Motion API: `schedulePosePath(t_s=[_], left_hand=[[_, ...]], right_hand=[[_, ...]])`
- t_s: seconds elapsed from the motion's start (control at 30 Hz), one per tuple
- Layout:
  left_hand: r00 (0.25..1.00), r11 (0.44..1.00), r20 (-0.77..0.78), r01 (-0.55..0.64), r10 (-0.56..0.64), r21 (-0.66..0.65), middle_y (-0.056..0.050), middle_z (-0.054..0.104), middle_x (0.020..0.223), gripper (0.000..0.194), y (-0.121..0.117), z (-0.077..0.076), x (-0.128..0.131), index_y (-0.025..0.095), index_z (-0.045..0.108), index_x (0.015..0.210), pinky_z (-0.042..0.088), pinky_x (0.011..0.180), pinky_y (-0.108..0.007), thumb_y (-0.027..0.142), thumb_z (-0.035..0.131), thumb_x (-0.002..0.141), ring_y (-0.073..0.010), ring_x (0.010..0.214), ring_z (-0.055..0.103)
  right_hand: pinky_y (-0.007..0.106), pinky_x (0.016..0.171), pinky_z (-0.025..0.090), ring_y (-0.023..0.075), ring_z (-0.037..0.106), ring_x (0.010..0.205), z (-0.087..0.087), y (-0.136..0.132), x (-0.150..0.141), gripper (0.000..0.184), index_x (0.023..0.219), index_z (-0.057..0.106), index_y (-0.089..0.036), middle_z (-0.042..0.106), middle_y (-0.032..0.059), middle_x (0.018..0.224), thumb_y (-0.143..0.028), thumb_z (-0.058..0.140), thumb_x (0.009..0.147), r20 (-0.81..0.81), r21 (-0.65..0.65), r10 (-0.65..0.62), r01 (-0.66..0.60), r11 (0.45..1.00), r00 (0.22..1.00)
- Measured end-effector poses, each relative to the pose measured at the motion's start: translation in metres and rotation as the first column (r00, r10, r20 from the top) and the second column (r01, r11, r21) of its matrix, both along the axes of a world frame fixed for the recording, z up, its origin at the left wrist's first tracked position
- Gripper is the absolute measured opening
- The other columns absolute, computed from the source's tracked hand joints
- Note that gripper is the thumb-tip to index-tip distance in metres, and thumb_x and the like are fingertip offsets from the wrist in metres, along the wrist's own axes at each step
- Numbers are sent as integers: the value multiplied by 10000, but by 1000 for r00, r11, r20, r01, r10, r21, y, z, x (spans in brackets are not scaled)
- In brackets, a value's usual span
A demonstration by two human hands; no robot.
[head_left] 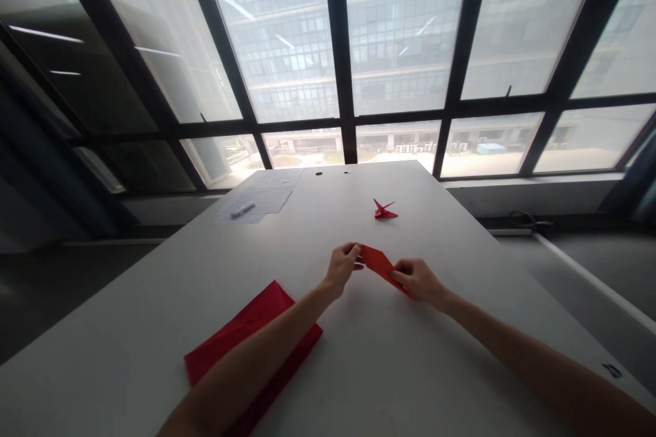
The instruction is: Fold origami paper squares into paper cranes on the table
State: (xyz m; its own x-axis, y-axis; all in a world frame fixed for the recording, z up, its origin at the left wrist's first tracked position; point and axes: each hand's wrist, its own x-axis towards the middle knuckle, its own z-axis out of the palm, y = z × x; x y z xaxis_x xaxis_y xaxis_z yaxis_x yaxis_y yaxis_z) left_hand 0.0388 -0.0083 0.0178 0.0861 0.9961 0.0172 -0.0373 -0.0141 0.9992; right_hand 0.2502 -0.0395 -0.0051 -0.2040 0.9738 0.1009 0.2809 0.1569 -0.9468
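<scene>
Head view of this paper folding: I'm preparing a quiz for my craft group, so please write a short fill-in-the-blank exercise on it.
The left hand and the right hand grip the folded red paper at ____ ends.
In this view, the ____ forearm crosses the flat red paper.
Exactly ____ red origami crane stands on the white table.

Missing words: opposite; left; one.
</scene>
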Motion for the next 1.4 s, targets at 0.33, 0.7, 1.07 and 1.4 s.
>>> schedulePosePath(t_s=[0.33,0.7,1.07,1.4], left_hand=[[993,995,-80,83,-87,-50,-87,642,878,439,9,-6,6,129,601,940,517,592,-272,439,795,698,-145,649,647],[998,979,-20,62,-59,194,-115,732,876,370,15,-29,5,132,726,907,525,684,-295,432,787,699,-215,775,685],[993,979,-122,32,-7,204,-103,731,887,270,11,-25,0,172,770,937,506,674,-292,377,722,768,-202,734,650],[917,883,-327,-56,230,466,-66,623,893,149,6,-14,-6,234,770,867,489,679,-273,184,647,801,-166,785,593]], right_hand=[[315,612,538,182,637,630,-2,21,-6,240,763,669,-170,691,48,716,-344,767,629,-368,-244,-246,162,956,897],[347,783,566,214,685,787,-8,45,-54,320,770,657,-158,708,78,814,-392,820,626,-593,-285,-128,-58,957,795],[263,550,458,156,604,611,-6,60,-60,289,815,662,-153,690,60,772,-416,715,706,-455,-261,-144,23,965,879],[259,539,416,126,510,573,-7,55,-55,365,849,653,-147,620,18,702,-486,725,737,-426,-148,-12,-56,987,905]])
